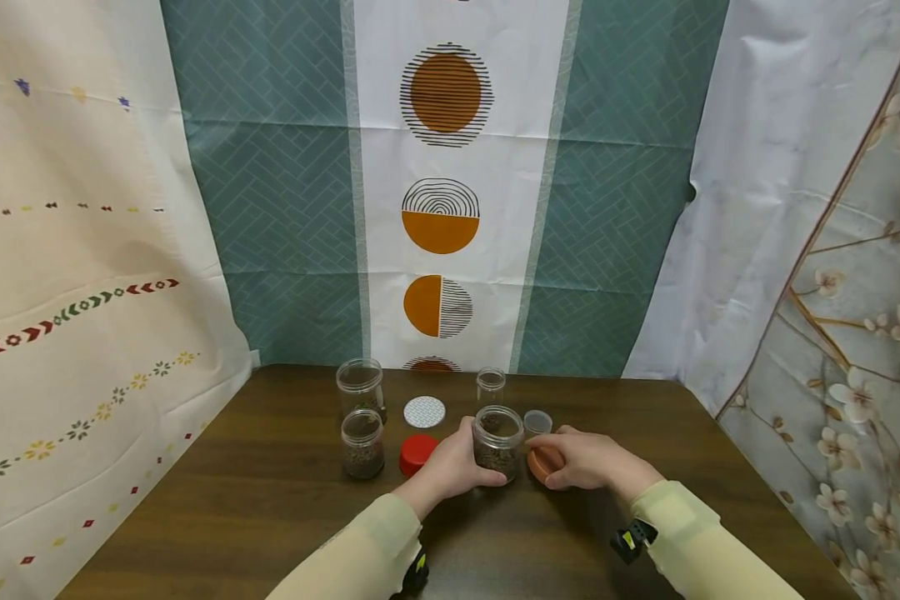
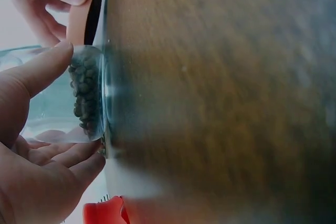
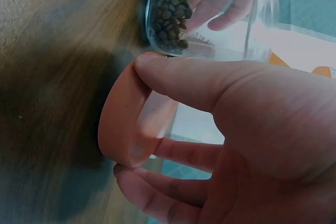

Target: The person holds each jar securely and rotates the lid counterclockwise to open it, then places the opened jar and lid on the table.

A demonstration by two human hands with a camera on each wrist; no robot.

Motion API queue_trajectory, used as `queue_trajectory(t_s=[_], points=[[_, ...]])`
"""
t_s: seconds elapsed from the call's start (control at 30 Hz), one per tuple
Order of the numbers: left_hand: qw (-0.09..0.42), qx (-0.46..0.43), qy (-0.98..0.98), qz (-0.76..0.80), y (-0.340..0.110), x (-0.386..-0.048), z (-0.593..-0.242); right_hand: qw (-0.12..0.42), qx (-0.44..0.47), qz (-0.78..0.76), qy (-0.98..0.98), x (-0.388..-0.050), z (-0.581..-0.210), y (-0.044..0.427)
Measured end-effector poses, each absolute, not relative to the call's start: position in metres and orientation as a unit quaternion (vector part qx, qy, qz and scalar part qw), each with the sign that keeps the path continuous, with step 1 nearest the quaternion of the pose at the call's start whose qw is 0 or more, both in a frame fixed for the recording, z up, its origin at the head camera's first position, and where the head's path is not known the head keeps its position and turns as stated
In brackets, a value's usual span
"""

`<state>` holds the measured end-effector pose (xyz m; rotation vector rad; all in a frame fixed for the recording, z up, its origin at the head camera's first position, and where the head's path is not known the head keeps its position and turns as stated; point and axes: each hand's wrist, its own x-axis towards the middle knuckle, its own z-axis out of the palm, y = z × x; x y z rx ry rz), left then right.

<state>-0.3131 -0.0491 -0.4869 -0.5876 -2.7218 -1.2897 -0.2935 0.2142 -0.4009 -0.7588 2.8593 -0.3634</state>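
My left hand (image 1: 450,462) grips a clear jar (image 1: 497,454) on the table, thumb on one side and fingers on the other. Small brown pellets (image 3: 170,17) fill its lower part, and no lid covers its mouth. Just right of the jar, my right hand (image 1: 588,458) holds a terracotta-coloured round lid (image 1: 543,463) by its rim. In the left wrist view that lid (image 2: 84,17) is low over the table, its dark hollow side facing the tabletop. Whether its edge touches the wood I cannot tell.
Left of the hands stand a tall open jar (image 1: 360,383) and a shorter jar with dark contents (image 1: 362,450). A red lid (image 1: 417,454) and a pale patterned disc (image 1: 424,412) lie nearby. Behind the held jar are a narrow jar (image 1: 491,385) and a small pale-topped container (image 1: 537,422).
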Motion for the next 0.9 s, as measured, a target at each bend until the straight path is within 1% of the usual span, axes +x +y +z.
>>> queue_trajectory(t_s=[0.17,0.3,0.57,0.77,0.9], points=[[0.024,-0.188,-0.883,-0.430,-0.049,-0.316,-0.490,0.072,-0.250,-0.093,0.961,-0.296,-0.404,0.212],[0.011,-0.183,-0.884,-0.429,-0.049,-0.314,-0.486,0.067,-0.250,-0.079,0.963,-0.297,-0.406,0.209],[0.002,-0.181,-0.887,-0.425,-0.051,-0.307,-0.480,0.056,-0.245,-0.066,0.966,-0.296,-0.415,0.204],[-0.019,-0.173,-0.873,-0.455,-0.051,-0.292,-0.461,0.043,-0.241,-0.072,0.967,-0.294,-0.419,0.203],[-0.024,-0.165,-0.870,-0.465,-0.055,-0.280,-0.451,0.033,-0.237,-0.097,0.966,-0.290,-0.421,0.208]])
